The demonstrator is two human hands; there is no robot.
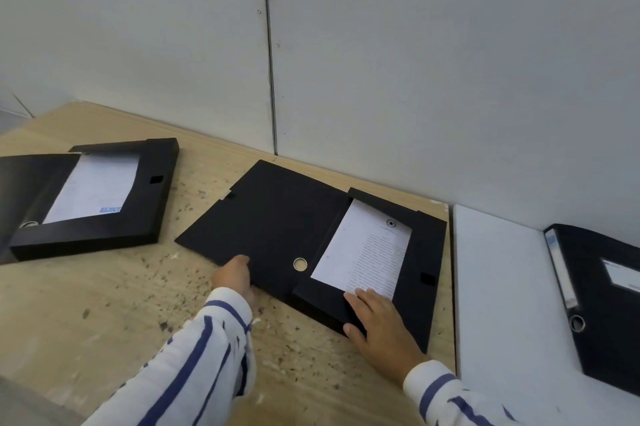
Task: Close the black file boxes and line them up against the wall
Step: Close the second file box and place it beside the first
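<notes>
Striped sleeves (194,356) reach in from the near edge, both hands on the middle file box (426,252), which lies open on the wooden worktop (104,304) with its far corner close to the wall (415,61). The left hand (235,276) has its grip closed over the near edge of the lid (273,217), fingers curled under it as far as I can tell. The right hand (381,325) lies flat and open, holding nothing, pressing the box's near corner and the bottom of the paper (363,252) inside.

The lid looks ready to be swung over, and that is where trouble could start. The sheet sits a little askew, so the lid could catch and crease it. If the right hand stays where it is, the lid will come down on its fingers; if it lifts too soon, the light box may skid on the worktop. The closing tab may also miss its slot (427,278) and leave the lid sprung.

A second open box (145,214) lies well apart to the left, papers showing, still to be shut. A closed black binder (602,304) rests on a white board (502,287) at the right. None of them yet stands in a line along the wall.
</notes>
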